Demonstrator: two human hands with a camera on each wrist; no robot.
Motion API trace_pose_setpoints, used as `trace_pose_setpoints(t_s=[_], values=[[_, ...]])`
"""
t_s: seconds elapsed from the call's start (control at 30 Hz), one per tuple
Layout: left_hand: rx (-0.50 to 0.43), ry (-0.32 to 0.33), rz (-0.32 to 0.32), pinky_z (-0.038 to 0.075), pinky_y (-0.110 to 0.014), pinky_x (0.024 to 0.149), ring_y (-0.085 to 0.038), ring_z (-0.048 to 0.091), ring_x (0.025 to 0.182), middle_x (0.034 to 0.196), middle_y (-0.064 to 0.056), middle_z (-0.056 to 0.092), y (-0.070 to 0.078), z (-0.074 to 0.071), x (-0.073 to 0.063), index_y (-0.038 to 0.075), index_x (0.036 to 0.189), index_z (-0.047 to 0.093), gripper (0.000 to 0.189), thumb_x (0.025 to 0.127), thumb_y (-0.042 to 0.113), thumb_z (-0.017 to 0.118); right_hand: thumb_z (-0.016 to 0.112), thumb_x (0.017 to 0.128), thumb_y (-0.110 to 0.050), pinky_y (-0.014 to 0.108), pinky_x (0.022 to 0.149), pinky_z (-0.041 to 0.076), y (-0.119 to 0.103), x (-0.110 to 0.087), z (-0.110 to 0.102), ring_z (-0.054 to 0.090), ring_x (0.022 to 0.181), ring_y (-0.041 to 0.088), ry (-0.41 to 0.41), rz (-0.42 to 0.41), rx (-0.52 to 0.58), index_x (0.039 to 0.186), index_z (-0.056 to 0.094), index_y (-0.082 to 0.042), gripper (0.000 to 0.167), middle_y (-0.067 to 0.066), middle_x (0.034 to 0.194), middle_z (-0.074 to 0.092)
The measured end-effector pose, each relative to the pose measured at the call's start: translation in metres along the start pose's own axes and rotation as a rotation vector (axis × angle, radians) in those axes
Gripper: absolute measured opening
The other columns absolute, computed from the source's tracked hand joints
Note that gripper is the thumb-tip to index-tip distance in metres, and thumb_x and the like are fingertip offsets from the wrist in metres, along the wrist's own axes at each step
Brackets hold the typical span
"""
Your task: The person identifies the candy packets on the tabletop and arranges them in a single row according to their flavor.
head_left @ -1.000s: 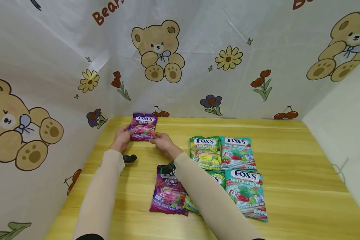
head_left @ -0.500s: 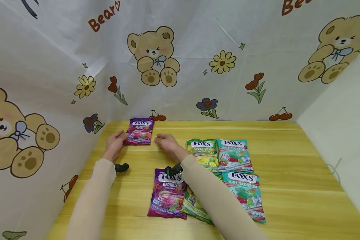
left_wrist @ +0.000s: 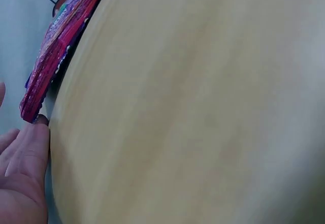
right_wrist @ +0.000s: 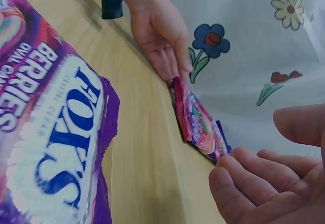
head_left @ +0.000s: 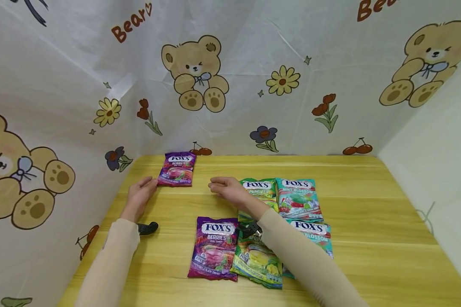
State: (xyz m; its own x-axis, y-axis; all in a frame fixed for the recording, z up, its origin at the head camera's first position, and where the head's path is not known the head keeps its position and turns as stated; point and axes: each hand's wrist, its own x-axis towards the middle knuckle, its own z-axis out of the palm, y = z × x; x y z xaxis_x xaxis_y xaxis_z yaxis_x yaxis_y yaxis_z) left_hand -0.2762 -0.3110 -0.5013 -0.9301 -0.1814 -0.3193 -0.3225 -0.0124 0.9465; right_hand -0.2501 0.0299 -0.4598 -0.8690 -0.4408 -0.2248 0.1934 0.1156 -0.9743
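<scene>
I see a far purple bag [head_left: 176, 169] lying flat at the back left of the yellow table [head_left: 372, 209], close to the bear cloth [head_left: 246, 25]. The left hand [head_left: 139, 197] is by its near left corner, fingers loose and gripping nothing. I can't tell if the fingertips touch the bag. The right hand [head_left: 232, 190] is wide, thumb away from the fingers, with nothing in it. It is apart from that bag, to its right. A near purple bag [head_left: 214, 249] lies closer to the person. Just beside it is a front green bag [head_left: 258, 264], with a back green bag [head_left: 259, 186] behind. Two blue bags [head_left: 299, 198] lie to their right.
</scene>
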Motion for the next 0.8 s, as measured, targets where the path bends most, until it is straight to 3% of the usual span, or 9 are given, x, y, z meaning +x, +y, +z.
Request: trace_pose_setpoints(t_s=[0.23, 0.47, 0.7, 0.8], values=[[0.023, 0.008, -0.008, 0.035, -0.031, 0.123, -0.026, 0.037, 0.152, 0.169, -0.016, 0.028, -0.008, -0.001, -0.019, 0.001, 0.162, 0.026, 0.068, 0.107, 0.023, 0.058, 0.054, 0.109, -0.017, 0.044, 0.117, 0.046, 0.0, -0.036, -0.016, 0.05, 0.144, 0.033, -0.063, -0.037, 0.0, 0.154, 0.045, -0.002, 0.049, 0.019, 0.155, 0.051], [0.024, 0.045, -0.002, 0.04, -0.031, 0.12, -0.02, 0.049, 0.142, 0.163, -0.018, 0.038, -0.018, 0.007, -0.035, 0.0, 0.159, 0.034, 0.063, 0.105, 0.021, 0.06, 0.054, 0.109, -0.019, 0.045, 0.118, 0.045, 0.01, -0.064, -0.033, 0.047, 0.145, 0.037, -0.12, -0.05, -0.032, 0.156, 0.04, 0.001, 0.053, 0.022, 0.156, 0.049], [0.019, -0.026, -0.02, 0.041, -0.031, 0.118, -0.024, 0.046, 0.146, 0.162, -0.019, 0.04, -0.027, 0.017, -0.057, 0.0, 0.158, 0.036, 0.062, 0.106, 0.022, 0.06, 0.053, 0.109, -0.023, 0.045, 0.118, 0.044, 0.02, -0.09, -0.047, 0.045, 0.146, 0.04, -0.175, -0.058, -0.039, 0.158, 0.033, 0.005, 0.059, 0.024, 0.158, 0.045], [0.044, -0.065, -0.024, 0.044, -0.028, 0.114, -0.017, 0.052, 0.14, 0.162, -0.018, 0.042, -0.029, 0.021, -0.069, 0.0, 0.157, 0.039, 0.062, 0.105, 0.025, 0.061, 0.053, 0.109, -0.023, 0.045, 0.117, 0.045, 0.022, -0.101, -0.051, 0.045, 0.146, 0.04, -0.188, -0.058, -0.032, 0.158, 0.032, 0.004, 0.06, 0.025, 0.159, 0.043]])
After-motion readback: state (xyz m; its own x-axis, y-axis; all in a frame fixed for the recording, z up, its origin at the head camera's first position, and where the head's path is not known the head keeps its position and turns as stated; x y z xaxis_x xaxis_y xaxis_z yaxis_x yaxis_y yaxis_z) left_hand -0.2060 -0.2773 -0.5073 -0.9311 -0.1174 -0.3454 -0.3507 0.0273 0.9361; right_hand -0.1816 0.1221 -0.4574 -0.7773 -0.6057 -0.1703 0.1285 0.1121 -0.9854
